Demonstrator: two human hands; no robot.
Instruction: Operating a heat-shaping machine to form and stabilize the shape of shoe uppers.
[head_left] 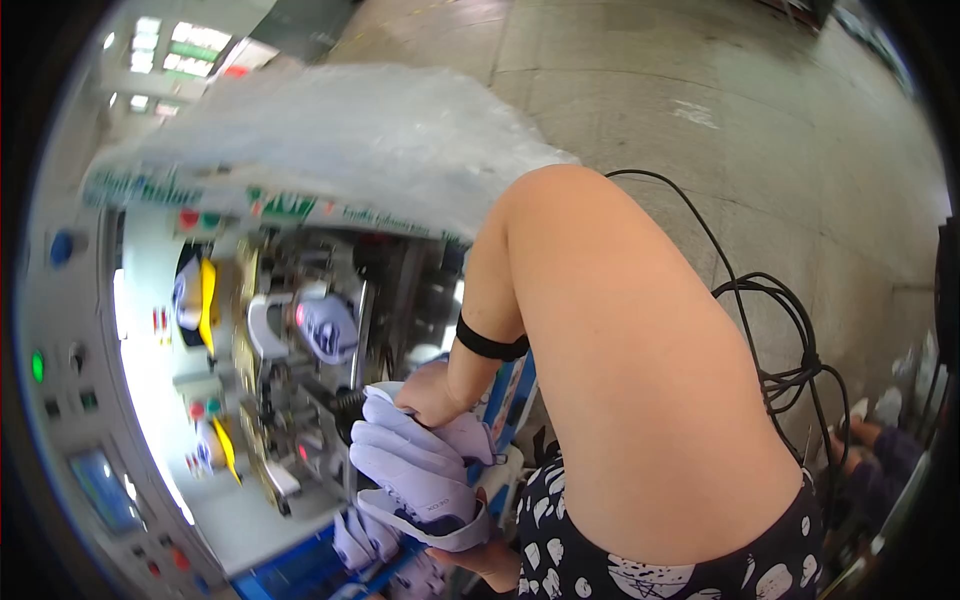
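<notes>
"What's on the far left?"
"A hard grey panel point(62, 270) with a round green light point(38, 366) and a screen point(105, 490). The screen is too blurry to read."
"Next?"
"A machine point(265, 335) with metal bits, too jumbled to make out. A rounded purple shoe point(328, 330) sits in it. Thin, wrinkly plastic point(350, 130) hides the top."
"Where's the pile?"
"The pile point(415, 470) of soft, pale purple shoe parts is between the two hands, right of the machine. Its layers hide each other."
"And the hands?"
"The right hand point(432, 395) curls over the upper end. Its fingertips are hidden, so I can't tell if they pinch. The left hand point(490, 562) grips the lower end from underneath, mostly covered."
"What's on the right?"
"A bare arm, then a spotty black sleeve point(560, 540), cut off below. A thin black cable point(812, 364) loops on the stony floor point(720, 120). Another person point(885, 465) is blurry."
</notes>
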